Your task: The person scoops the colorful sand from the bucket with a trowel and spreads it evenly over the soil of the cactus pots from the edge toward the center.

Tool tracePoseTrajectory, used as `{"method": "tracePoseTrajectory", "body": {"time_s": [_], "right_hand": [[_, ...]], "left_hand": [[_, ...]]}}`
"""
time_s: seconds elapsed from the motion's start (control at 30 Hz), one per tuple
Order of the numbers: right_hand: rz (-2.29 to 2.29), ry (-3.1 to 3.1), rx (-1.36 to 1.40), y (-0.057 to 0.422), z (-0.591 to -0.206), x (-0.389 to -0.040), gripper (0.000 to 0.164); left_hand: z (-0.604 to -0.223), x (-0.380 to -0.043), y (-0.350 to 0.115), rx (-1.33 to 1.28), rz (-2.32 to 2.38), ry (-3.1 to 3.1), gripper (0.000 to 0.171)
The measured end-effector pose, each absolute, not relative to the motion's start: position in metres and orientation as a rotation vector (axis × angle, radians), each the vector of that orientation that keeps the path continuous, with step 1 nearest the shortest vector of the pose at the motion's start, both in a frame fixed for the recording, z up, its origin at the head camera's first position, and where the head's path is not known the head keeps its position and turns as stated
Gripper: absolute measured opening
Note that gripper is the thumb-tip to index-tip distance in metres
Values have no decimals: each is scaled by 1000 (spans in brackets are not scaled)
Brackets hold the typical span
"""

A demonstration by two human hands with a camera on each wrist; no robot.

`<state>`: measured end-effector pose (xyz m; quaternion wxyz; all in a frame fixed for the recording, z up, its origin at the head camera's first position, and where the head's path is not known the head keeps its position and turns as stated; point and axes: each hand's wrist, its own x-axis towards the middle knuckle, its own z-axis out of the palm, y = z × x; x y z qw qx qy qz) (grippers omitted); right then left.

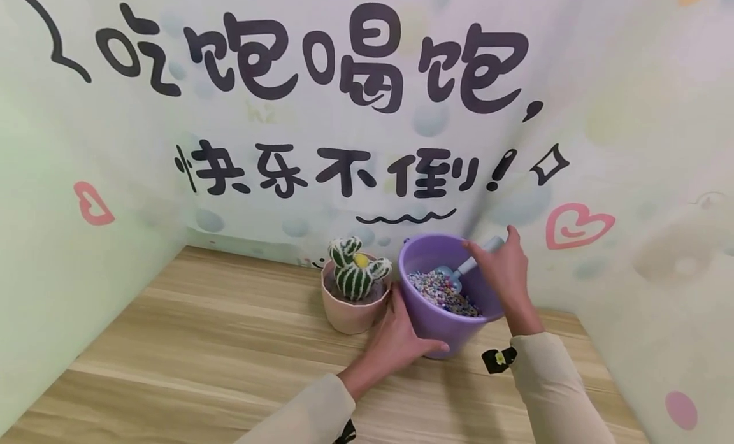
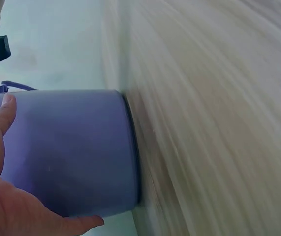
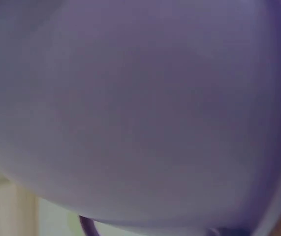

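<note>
Near the back of the bench (image 1: 201, 342), right of the potted cactus (image 1: 353, 281), we see the purple bucket (image 1: 441, 323), partly filled with tiny colourful beads (image 1: 432, 292). The left hand (image 1: 395, 336) holds its near-left wall, fingers and thumb spread round the curve. The right hand (image 1: 507, 275) is at the right rim, beside the handle of the scoop (image 1: 466, 265); its wrist view shows little but bucket, so we cannot tell whether those fingers grip the rim, the handle or both.

We judge the tight gap to the pink pot (image 1: 350, 315) the likeliest trouble: a leftward shove could push fingers or bucket into it and topple the plant. Uneven lifting could tilt the bucket, letting beads slide to one side and spill. A knock on the scoop could flick some out, and the smooth wall could slip under the left palm.
</note>
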<state>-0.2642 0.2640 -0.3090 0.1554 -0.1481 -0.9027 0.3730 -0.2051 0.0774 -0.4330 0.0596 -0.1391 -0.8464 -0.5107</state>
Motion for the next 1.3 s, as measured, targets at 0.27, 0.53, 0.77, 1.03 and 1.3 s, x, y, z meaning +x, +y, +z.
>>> {"method": "tracePoseTrajectory", "body": {"time_s": [0.27, 0.53, 0.77, 1.03, 1.3], "right_hand": [[1266, -2486, -506, 268, -321, -274, 97], [1436, -2363, -499, 269, -323, -279, 89], [1577, -2266, -502, 271, -326, -282, 81], [1674, -2306, -459, 271, -328, -287, 52], [1745, -2303, -430, 270, -329, -290, 50]], "left_hand": [[-438, -207, 94, -364, -1700, -2447, 149], [-440, -212, 106, -275, -1724, -2331, 144], [-438, -212, 107, -282, -1748, -2306, 144], [-437, -212, 108, -275, -1724, -2318, 143], [-437, -214, 107, -280, -1719, -2336, 142]]}}
